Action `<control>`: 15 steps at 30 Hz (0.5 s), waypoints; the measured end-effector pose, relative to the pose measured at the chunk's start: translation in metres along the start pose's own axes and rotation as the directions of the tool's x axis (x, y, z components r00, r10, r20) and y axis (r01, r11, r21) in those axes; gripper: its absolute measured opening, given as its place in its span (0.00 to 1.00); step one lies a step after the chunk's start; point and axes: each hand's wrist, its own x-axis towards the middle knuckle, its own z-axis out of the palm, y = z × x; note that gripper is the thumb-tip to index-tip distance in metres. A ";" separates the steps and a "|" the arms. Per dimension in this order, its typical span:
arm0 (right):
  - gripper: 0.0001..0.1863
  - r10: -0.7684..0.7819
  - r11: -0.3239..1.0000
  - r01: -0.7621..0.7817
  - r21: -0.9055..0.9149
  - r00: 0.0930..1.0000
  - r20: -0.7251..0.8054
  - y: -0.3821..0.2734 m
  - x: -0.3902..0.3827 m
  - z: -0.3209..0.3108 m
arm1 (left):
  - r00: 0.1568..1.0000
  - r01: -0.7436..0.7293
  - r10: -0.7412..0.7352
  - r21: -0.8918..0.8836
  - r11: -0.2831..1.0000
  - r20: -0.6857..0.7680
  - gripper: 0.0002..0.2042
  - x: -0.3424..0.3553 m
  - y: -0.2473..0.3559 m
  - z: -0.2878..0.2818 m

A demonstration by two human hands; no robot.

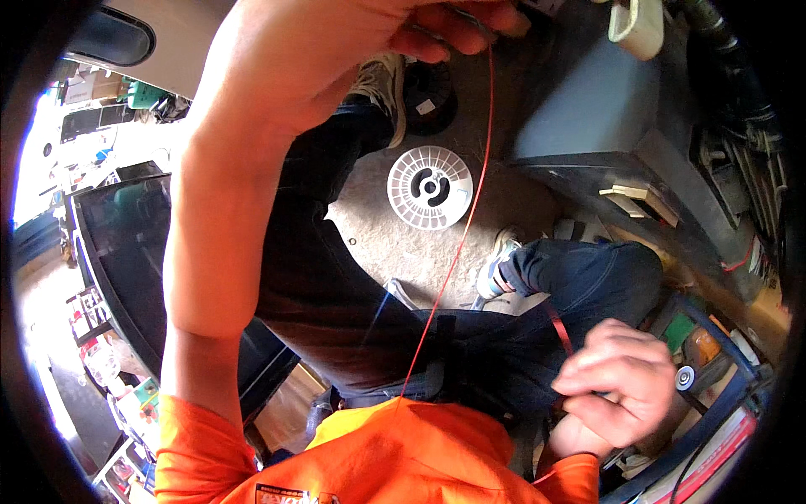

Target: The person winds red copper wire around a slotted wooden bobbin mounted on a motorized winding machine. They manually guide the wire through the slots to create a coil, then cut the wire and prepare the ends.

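My left hand is raised at the top edge, its fingers curled around a thin red wire. From there the wire hangs taut down past my lap to the front of my orange shirt. Low on the right, my right hand is closed in a loose fist. A short red length of wire runs into its fingers; whether both lengths are one wire I cannot tell. Between my feet a white spool with a slotted face lies on the floor.
Behind the white spool lies a black spool by my shoe. A grey cabinet stands at the right. To the left are a dark screen-like panel and a cluttered bench. A blue-framed rack holds items at the lower right.
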 end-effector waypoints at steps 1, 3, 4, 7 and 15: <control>0.07 -0.070 0.997 0.068 -0.045 0.995 -0.064 0.000 -0.006 -0.003 | 1.000 -0.004 0.004 -0.015 1.000 -0.026 0.16 -0.002 -0.002 0.000; 0.06 -0.022 0.998 0.017 -0.059 0.997 -0.075 -0.014 -0.015 -0.014 | 0.999 -0.011 0.009 -0.040 0.999 -0.047 0.16 -0.002 -0.004 0.000; 0.06 -0.023 0.997 0.010 -0.082 0.987 -0.156 -0.017 -0.022 -0.012 | 0.999 -0.013 0.011 -0.050 0.999 -0.043 0.16 -0.001 -0.004 0.001; 0.02 -0.074 0.984 0.029 -0.174 0.964 -0.255 -0.026 -0.033 -0.013 | 0.999 0.032 -0.024 -0.189 0.981 0.045 0.17 0.003 -0.004 -0.008; 0.10 -0.121 0.959 0.034 -0.283 0.948 -0.294 -0.030 -0.018 0.002 | 0.984 -0.067 0.102 -0.227 0.972 0.145 0.17 0.011 -0.020 -0.017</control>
